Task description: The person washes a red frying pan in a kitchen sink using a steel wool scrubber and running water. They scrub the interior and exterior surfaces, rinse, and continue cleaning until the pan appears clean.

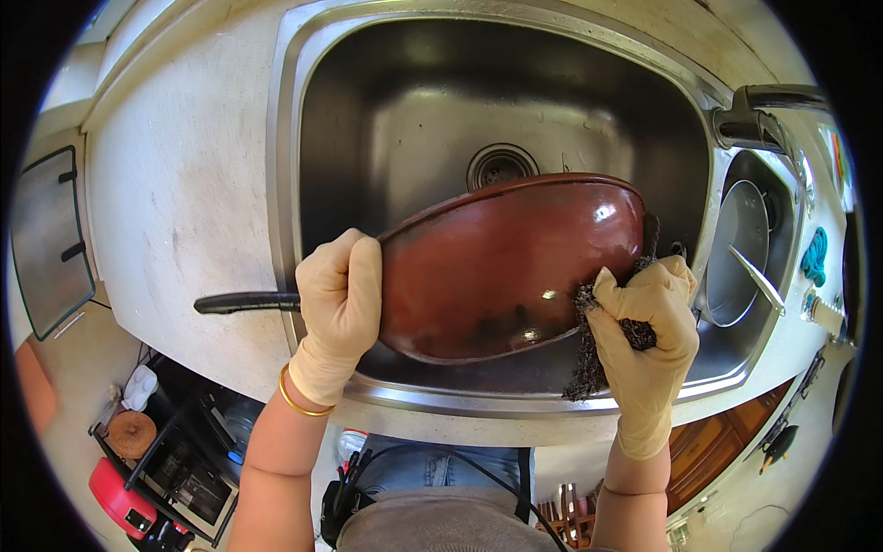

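Note:
A red-brown frying pan (497,276) with a glossy, sooty outer surface is tilted over the sink, its outside facing me. Its black handle (241,302) points left. My left hand (339,297), in a cream rubber glove, is closed around the handle where it meets the pan. My right hand (648,331), gloved alike, grips a dark steel wool scrubber (586,376) against the pan's right side. Part of the scrubber hides behind my fingers. The pan's inside is turned away from me.
Beyond the pan lies the steel sink (421,131) with its drain (502,165). A grey pan (738,255) stands in the small basin at right, near the faucet (752,127). A teal scrubber (815,257) is on the right counter. White countertop (179,193) extends left.

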